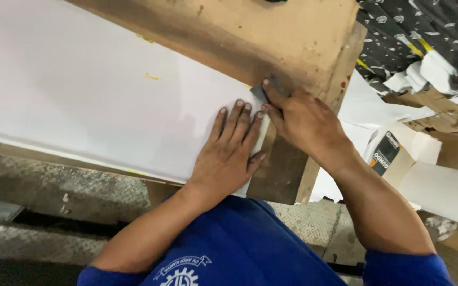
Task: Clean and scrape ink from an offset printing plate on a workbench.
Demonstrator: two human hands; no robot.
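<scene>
Right-hand grip (298, 114) pinches a small dark flat blade (259, 92) at the large white sheet's (96, 95) corner, beside the flat, empty left hand (229, 153).

Left hand (229, 151) lies flat on the white sheet (91, 100); right hand (303, 119) presses a dark scraper (263, 91) at its edge on the wooden surface (271, 32).

Workshop: worn wooden bench (292, 32), paper scraps (430, 69)
</scene>
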